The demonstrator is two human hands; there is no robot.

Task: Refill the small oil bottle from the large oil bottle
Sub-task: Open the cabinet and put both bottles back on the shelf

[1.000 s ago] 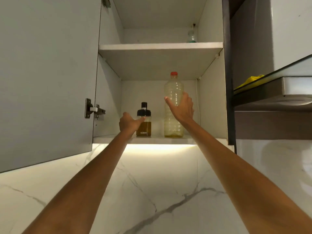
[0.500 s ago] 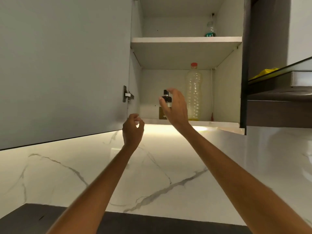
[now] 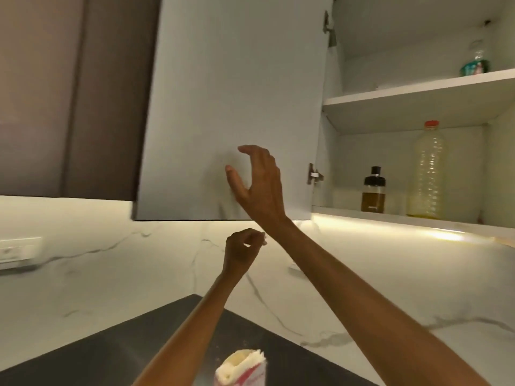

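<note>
Pale grey cabinet door (image 3: 237,107); dark brown cabinet front (image 3: 69,93) at left. White marble backsplash (image 3: 125,274) with grey veining. Matte black countertop (image 3: 139,349). Small oil bottle (image 3: 373,190): black cap, amber oil. Large oil bottle (image 3: 427,174): red cap, pale yellow, dimpled.

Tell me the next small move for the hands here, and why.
Probably reach the right hand back right into the open cupboard and grip the small oil bottle. Both bottles stand untouched on the lower shelf, the large oil bottle to its right. The right hand hovers open in front of the cupboard door; the left hand, loosely curled, holds nothing.
</note>
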